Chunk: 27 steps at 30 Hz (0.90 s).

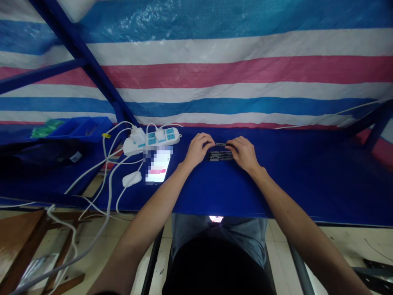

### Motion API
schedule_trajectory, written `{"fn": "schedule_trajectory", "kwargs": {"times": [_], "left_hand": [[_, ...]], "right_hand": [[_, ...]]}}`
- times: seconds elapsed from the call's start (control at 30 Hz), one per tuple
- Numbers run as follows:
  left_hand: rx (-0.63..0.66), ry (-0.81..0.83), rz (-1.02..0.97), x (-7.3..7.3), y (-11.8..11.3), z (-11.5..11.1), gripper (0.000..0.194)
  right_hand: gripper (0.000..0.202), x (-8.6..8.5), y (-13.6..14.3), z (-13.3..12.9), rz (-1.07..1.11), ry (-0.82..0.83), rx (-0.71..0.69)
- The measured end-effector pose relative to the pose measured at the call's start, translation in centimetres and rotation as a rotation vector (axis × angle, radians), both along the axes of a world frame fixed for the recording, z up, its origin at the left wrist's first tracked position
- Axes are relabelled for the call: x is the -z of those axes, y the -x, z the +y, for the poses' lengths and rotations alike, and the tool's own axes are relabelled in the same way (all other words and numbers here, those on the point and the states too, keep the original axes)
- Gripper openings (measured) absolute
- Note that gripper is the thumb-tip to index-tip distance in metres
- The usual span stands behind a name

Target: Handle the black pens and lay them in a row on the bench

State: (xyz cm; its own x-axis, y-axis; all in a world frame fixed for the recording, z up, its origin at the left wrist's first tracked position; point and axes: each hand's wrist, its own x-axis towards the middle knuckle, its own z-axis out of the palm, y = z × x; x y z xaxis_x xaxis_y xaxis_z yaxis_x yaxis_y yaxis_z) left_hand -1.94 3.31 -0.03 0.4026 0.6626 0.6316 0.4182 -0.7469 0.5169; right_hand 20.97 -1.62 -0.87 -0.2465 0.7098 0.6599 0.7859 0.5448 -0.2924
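We're pinching one dark pen between our two hands, fingertips of the left hand at its left end and fingertips of the right hand at the other, over the middle of the blue desk. Its long axis is running left to right, roughly parallel to the near edge. Just on our side of it, more dark pens are lying side by side, pointing crosswise too; we're counting maybe three, but they're tiny here, so tip direction's anyone's guess. One phone and one power strip are sitting off left.
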Motion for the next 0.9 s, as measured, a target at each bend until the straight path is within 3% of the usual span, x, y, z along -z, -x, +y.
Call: {"fn": "schedule_trajectory", "kwargs": {"times": [0.13, 0.5, 0.73, 0.9], "left_hand": [[-0.004, 0.001, -0.020, -0.08, -0.03, -0.10, 0.003], [0.014, 0.031, 0.085, -0.43, -0.21, -0.38, 0.026], [0.024, -0.020, 0.043, 0.05, -0.09, -0.03, 0.007], [-0.007, -0.044, 0.056, -0.19, -0.21, -0.22, 0.007]], "right_hand": [[0.024, 0.00, 0.07, -0.03, -0.010, 0.023, 0.012], [0.011, -0.66, 0.08, -0.25, 0.072, -0.038, -0.045], [0.019, -0.34, 0.02, -0.07, 0.024, 0.030, -0.007], [0.026, -0.24, 0.01, 0.05, -0.035, 0.075, 0.030]]}}
